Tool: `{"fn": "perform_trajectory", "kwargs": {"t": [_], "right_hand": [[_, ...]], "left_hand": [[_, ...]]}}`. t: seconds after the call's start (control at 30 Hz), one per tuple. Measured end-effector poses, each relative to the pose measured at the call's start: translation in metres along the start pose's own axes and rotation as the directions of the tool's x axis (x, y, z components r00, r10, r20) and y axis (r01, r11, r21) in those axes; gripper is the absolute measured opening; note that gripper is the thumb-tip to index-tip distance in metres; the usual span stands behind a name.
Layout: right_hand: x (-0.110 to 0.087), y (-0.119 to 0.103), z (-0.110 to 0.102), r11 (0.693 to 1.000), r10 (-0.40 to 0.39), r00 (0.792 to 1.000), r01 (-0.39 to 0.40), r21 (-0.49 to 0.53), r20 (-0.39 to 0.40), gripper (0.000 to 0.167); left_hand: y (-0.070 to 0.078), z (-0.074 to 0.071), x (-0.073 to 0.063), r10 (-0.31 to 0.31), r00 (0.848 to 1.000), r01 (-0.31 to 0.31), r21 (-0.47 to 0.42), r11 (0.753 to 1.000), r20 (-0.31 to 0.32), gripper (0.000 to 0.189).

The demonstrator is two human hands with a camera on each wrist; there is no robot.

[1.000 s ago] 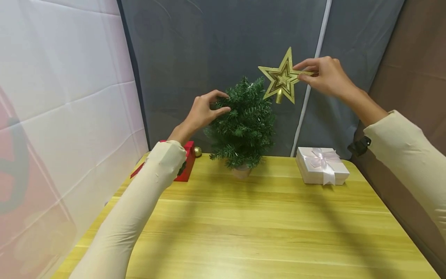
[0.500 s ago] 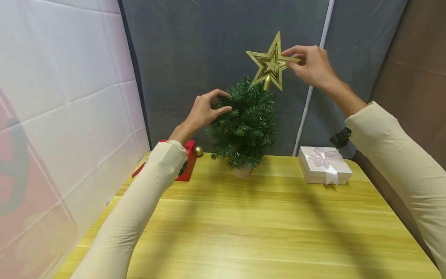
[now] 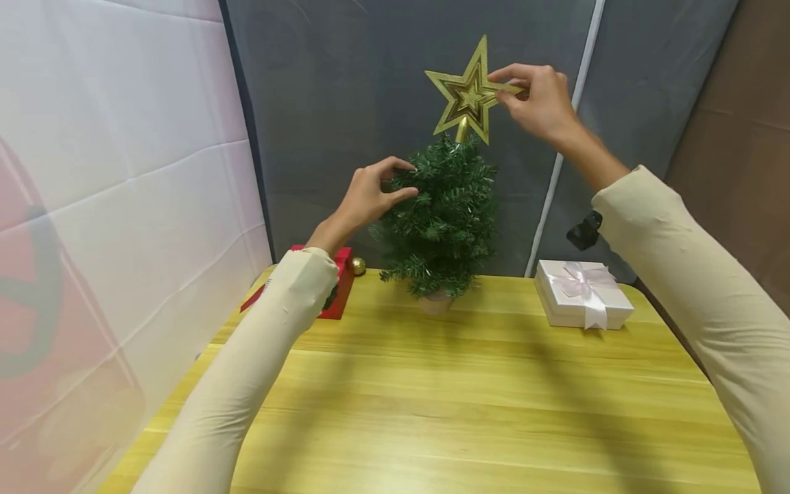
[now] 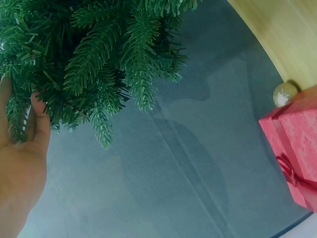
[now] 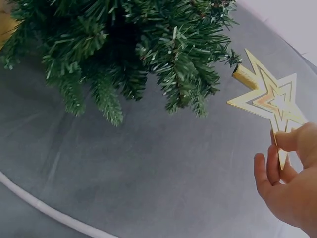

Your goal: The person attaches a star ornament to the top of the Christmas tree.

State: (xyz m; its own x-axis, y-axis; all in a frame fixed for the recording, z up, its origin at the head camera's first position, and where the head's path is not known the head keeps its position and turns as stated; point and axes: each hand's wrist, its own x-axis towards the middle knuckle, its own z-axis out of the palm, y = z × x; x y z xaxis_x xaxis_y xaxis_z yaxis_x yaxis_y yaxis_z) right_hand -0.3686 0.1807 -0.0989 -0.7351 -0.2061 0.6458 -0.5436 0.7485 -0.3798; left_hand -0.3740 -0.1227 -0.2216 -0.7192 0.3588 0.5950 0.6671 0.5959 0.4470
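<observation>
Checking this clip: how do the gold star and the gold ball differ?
The gold star is flat and five-pointed; the gold ball is round. The star looks larger than the ball. The right hand pinches the star at the top of the tree, while the ball sits on the table beside the red box. Both are gold-coloured.

- The star [image 3: 470, 97] is gleaming gold in nested outlines.
- The tree [image 3: 441, 213] is showing dark green.
- The red box [image 4: 304, 130] is bearing paler scrollwork.
- The tabletop [image 3: 401, 405] is showing yellow grain.
</observation>
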Motion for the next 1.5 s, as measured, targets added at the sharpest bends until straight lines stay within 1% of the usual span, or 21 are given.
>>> {"fn": "perform_trajectory", "kwargs": {"t": [0.33, 0.63, 0.77, 0.97, 1.2, 1.4, 1.5], "right_hand": [[0.013, -0.013, 0.010, 0.999, -0.020, 1.000, 0.021, 0.028, -0.023, 0.034], [0.019, -0.012, 0.013, 0.999, 0.016, 0.999, -0.013, 0.053, -0.049, 0.033], [0.020, -0.011, 0.015, 0.999, 0.011, 0.999, -0.009, 0.049, -0.037, 0.033], [0.017, -0.012, 0.020, 0.999, -0.035, 0.999, 0.036, 0.039, -0.016, 0.033], [0.013, -0.009, 0.023, 0.999, -0.047, 0.998, 0.047, 0.020, 0.029, 0.033], [0.009, -0.004, 0.026, 0.997, -0.067, 0.996, 0.066, 0.029, 0.052, 0.032], [0.007, -0.003, 0.026, 0.997, -0.064, 0.996, 0.062, 0.035, 0.060, 0.032]], "left_hand": [[0.004, 0.002, -0.001, -0.005, 1.000, 0.005, -0.012, 1.000, -0.003, 0.043], [0.003, 0.007, 0.001, 0.003, 1.000, -0.003, -0.019, 1.000, -0.001, 0.042], [0.003, 0.008, 0.002, -0.002, 1.000, 0.002, -0.018, 1.000, 0.000, 0.043], [0.005, 0.007, 0.000, -0.011, 1.000, 0.011, -0.011, 1.000, -0.002, 0.044], [0.005, 0.007, 0.001, -0.009, 1.000, 0.009, -0.010, 1.000, 0.001, 0.045], [0.006, 0.010, 0.001, -0.010, 1.000, 0.010, -0.006, 1.000, 0.008, 0.044], [0.006, 0.011, 0.001, -0.007, 1.000, 0.007, -0.009, 1.000, 0.007, 0.044]]}}
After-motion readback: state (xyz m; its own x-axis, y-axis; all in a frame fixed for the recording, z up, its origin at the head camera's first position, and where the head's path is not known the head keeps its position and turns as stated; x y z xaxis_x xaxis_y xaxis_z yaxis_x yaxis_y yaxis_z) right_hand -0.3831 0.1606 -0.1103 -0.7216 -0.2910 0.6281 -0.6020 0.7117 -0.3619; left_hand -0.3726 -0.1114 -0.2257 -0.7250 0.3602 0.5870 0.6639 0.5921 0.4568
